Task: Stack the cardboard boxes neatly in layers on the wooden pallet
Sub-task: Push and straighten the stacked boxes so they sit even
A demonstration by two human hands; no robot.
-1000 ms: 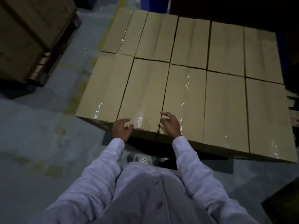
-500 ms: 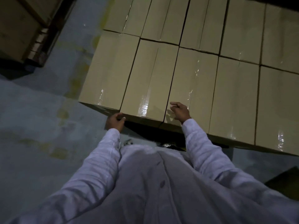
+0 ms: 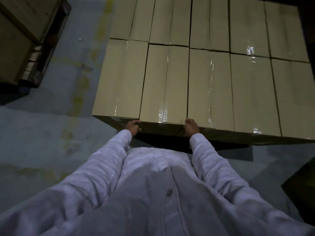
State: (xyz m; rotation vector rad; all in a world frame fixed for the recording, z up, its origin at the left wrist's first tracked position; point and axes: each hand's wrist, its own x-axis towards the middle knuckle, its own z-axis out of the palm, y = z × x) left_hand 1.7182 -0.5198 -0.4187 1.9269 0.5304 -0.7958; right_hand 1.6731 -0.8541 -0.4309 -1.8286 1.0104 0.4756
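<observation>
So we're at the squaring-up step, by the look of it. Our left hand [image 3: 133,126] and right hand [image 3: 191,127] each have fingers curled over a near top corner of one box [image 3: 164,82], gripping it at its near end. That box lies in the top layer [image 3: 247,86], on the near edge of the stack, second in from the near left corner and tight against its neighbours on both sides. The pallet itself is hidden under the load, so we can't tell how the bottom sits. Next up, we reckon, is a small even nudge from both hands to get that near end flush with the row. If we push harder on one side it'll skew. After that, a fresh layer could go on top.
</observation>
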